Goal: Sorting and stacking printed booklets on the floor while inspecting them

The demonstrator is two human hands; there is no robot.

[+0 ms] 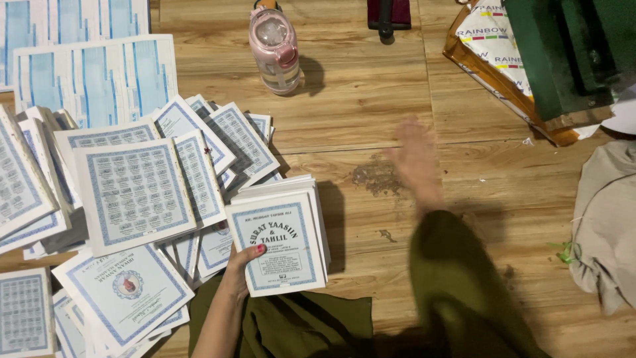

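Far left: loose heap of blue-bordered booklets (132, 192) sprawled over wooden floor (371, 86), overlapping at odd angles, several tilted on neighbours. Above them, uncut printed sheets (93, 73) lying flat.

Left of centre: left hand (240, 265) closed on lower left corner of squared booklet stack (281, 235), thumb on top cover, fingers hidden beneath. Stack rested on floor just beside heap, its left edge touching or overlapping heap's nearest booklets; exact contact not clear. Held at one corner only; judged risk: upper booklets fanning or sliding off if lifted or nudged from that corner.

Centre top: pink lidded water bottle (274, 50) upright, well apart from stack. Judged risk: tipped by a wide sweep, wetting paper.

Right of centre: right hand (416, 159) blurred above bare floor, empty, fingers apparently spread; blur too heavy for certainty. Near a rough scuffed patch (377, 176). Green sleeve (457, 278) trailing behind it. Judged risk: fast reach brushing grit or catching stack's right edge, knocking alignment.

Far right: paper-wrapped ream (493, 59) under a green machine part (570, 59); crumpled pale cloth (606, 225) at edge. Both clear of hands.
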